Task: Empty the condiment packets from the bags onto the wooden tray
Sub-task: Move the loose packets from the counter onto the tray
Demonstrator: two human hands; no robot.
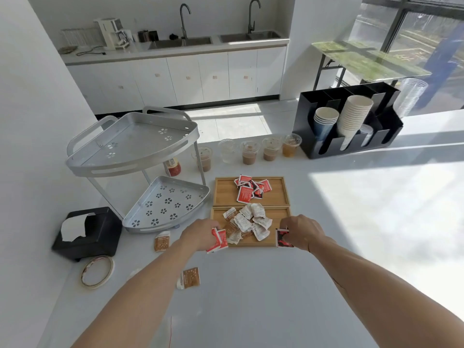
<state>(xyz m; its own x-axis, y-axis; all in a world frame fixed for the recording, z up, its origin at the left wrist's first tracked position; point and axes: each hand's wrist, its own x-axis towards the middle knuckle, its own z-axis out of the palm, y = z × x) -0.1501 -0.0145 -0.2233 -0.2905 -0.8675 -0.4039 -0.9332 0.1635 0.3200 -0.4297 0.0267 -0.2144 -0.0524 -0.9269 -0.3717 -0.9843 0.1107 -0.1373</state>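
Observation:
Two wooden trays lie end to end on the white counter. The far tray [223, 192] holds a heap of red packets [252, 189]. The near tray [281, 214] holds a heap of white and brown packets [248, 223]. My left hand [200, 234] hovers at the near tray's front left corner, closed on a couple of red packets [218, 241]. My right hand [302, 232] is at the tray's front right corner, closed on a red and black packet [283, 238]. Two brown packets [162, 241] [190, 277] lie loose on the counter. No bag is in view.
A two-tier metal corner rack [133, 149] stands at the left, with a black tissue box [88, 233] and a tape roll [97, 272] in front of it. Several lidded drink cups [248, 153] line the back. A black cup organizer [349, 121] sits back right.

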